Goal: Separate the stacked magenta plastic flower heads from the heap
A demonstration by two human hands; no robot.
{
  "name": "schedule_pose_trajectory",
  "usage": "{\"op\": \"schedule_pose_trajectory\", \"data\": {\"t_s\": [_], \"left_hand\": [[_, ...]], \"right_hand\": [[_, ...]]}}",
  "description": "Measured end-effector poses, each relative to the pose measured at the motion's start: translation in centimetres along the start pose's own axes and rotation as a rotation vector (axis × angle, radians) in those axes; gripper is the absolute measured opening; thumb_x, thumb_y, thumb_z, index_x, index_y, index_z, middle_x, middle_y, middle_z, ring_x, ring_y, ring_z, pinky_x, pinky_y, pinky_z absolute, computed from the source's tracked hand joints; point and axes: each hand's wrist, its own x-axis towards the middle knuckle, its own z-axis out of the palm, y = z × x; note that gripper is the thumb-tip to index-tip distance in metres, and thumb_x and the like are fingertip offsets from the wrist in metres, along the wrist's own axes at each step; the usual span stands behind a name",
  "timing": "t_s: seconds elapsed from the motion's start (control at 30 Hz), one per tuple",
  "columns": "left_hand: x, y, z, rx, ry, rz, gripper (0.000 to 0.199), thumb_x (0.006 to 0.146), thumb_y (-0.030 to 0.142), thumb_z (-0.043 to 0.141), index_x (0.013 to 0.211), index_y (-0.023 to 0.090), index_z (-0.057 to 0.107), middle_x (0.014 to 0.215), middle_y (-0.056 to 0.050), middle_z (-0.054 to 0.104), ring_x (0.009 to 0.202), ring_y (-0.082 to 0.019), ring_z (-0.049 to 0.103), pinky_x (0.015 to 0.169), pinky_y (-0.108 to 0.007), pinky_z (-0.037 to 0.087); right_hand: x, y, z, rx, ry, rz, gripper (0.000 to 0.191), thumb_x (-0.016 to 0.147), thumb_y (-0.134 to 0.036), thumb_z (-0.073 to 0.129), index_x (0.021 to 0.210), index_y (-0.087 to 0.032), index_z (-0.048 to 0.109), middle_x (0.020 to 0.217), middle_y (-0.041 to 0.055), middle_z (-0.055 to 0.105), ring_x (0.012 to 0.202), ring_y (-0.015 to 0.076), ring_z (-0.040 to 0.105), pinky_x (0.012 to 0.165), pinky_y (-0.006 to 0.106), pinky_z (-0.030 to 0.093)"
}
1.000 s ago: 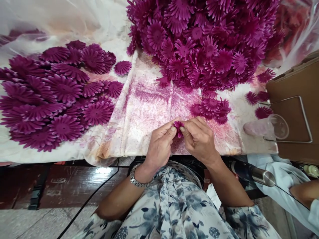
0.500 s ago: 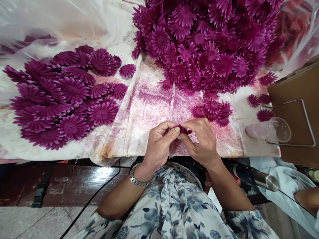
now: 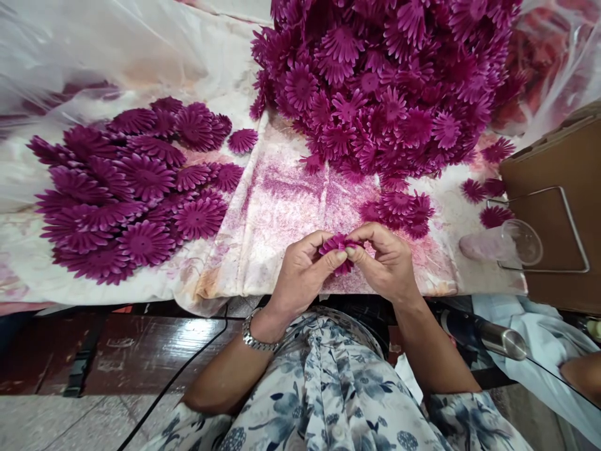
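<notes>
Between both hands, just above the cloth's front edge, is a purple artificial flower head point(image 3: 344, 267), its petals spread and partly hidden by my fingers. My left hand point(image 3: 305, 269) pinches it from the left, thumb laid over its centre. From the right, my right hand point(image 3: 385, 263) pinches the same flower head, with both thumb tips nearly touching. A small cluster of purple flower heads point(image 3: 399, 210) lies just beyond my right hand. Farther back rises a big heap of purple flower heads point(image 3: 375, 94). At the left lies a pile of wider, layered flower heads point(image 3: 136, 188).
A stained pale cloth point(image 3: 291, 207) covers the table. On the right, a clear plastic cup point(image 3: 500, 244) lies on its side by a wire frame point(image 3: 575, 228) and a cardboard box point(image 3: 554, 207). Clear plastic sheeting point(image 3: 141, 37) lies at the back left. Another person's arm point(image 3: 582, 376) shows at lower right.
The flower head between my fingers has turned to show more of its spread petals. My hands stay close together at nearly the same spot. The view has shifted slightly.
</notes>
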Motion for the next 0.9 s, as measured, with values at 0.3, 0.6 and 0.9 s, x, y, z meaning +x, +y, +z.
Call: {"op": "schedule_pose_trajectory", "data": {"t_s": [0.3, 0.6, 0.9], "left_hand": [[0.2, -1.3, -0.1, 0.086, 0.17, 0.129, 0.022, 0.08, 0.032, 0.062, 0.069, 0.017, 0.051, 0.06, 0.005, 0.044, 0.054, -0.007, 0.038, 0.051, -0.019, 0.033], [-0.2, -0.9, 0.1, 0.284, 0.135, 0.214, 0.037, 0.084, 0.042, 0.056, 0.059, 0.017, 0.046, 0.052, 0.005, 0.038, 0.049, -0.007, 0.032, 0.046, -0.02, 0.028], [-0.6, -0.5, -0.5, 0.143, -0.091, 0.062, 0.022, 0.075, 0.036, 0.069, 0.077, 0.017, 0.057, 0.065, 0.004, 0.052, 0.058, -0.007, 0.046, 0.055, -0.019, 0.039]], "right_hand": [[-0.5, -0.6, 0.6, -0.261, 0.161, -0.118, 0.02, 0.086, -0.03, 0.057, 0.103, -0.021, 0.06, 0.077, 0.0004, 0.059, 0.073, 0.0135, 0.056, 0.071, 0.03, 0.046], [-1.1, -1.4, 0.5, -0.317, 0.124, -0.173, 0.013, 0.083, -0.029, 0.062, 0.092, -0.02, 0.06, 0.079, 0.0019, 0.061, 0.073, 0.0141, 0.056, 0.069, 0.03, 0.046], [0.2, -0.4, -0.1, -0.383, 0.165, -0.183, 0.005, 0.084, -0.018, 0.056, 0.085, -0.018, 0.061, 0.074, 0.0013, 0.06, 0.069, 0.0121, 0.057, 0.063, 0.027, 0.047]]}}
